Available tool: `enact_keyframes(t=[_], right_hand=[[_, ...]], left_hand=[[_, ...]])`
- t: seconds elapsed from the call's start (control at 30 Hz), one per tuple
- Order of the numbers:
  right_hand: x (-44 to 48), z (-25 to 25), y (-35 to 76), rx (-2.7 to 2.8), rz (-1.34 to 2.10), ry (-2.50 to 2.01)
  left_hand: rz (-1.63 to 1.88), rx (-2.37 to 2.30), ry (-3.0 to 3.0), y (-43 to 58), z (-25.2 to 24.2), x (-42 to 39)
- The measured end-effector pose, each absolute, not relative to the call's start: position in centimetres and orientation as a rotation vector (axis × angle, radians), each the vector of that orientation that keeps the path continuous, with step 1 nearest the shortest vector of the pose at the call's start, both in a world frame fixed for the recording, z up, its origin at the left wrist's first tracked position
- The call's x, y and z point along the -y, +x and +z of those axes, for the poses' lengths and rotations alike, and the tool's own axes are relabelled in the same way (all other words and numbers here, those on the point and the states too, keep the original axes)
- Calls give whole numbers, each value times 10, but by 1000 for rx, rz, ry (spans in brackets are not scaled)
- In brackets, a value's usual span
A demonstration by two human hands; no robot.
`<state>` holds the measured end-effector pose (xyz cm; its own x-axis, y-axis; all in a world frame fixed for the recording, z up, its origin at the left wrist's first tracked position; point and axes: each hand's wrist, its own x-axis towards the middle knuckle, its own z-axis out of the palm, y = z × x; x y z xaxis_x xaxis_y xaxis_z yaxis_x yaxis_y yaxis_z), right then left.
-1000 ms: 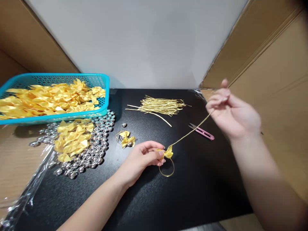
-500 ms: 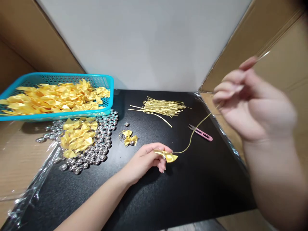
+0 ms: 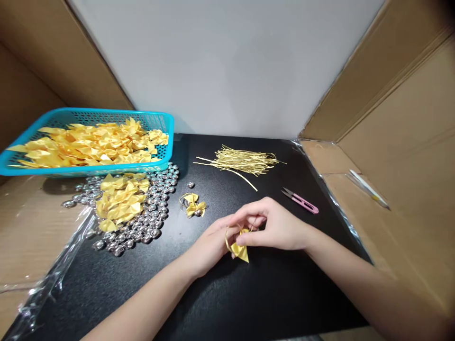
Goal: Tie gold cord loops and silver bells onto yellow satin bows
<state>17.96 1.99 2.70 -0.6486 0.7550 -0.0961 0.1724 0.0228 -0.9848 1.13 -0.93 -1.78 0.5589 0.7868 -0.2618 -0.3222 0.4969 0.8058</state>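
Both my hands meet at the middle of the black table point(image 3: 284, 293). My left hand point(image 3: 209, 246) pinches a small yellow satin bow point(image 3: 240, 249) with a loop of gold cord point(image 3: 227, 237) on it. My right hand point(image 3: 275, 225) is closed over the same bow from the right, its fingers curled on the cord. A finished bow with a bell point(image 3: 194, 206) lies a little to the left of my hands.
A teal basket point(image 3: 106, 168) full of yellow bows stands at the back left. In front of it lie silver bells point(image 3: 156, 222) with a heap of bows point(image 3: 121, 199) on them. A bundle of gold cords point(image 3: 241, 161) and pink snips point(image 3: 300, 201) lie behind my hands. Cardboard walls stand on both sides.
My right hand has come down from high on the right, where it pulled the cord taut, to the bow at my left hand. The cord now forms a small loop.
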Motion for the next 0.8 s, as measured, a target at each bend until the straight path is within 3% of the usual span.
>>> enact_keyframes(t=[0.13, 0.37, 0.53, 0.67, 0.8], right_hand=[[-16, 17, 178, 1782, 1483, -940], [-8, 11, 177, 1633, 1481, -1070], [1, 5, 173, 1661, 1220, -1028], [5, 6, 173, 1661, 1016, -1011], [7, 10, 174, 1751, 858, -1017]], left_hand=[[841, -665, 689, 14, -15, 13], [938, -620, 586, 16, -9, 11], [941, -646, 630, 15, -13, 11], [988, -783, 988, 5, -18, 9], [1255, -806, 1690, -9, -15, 4]])
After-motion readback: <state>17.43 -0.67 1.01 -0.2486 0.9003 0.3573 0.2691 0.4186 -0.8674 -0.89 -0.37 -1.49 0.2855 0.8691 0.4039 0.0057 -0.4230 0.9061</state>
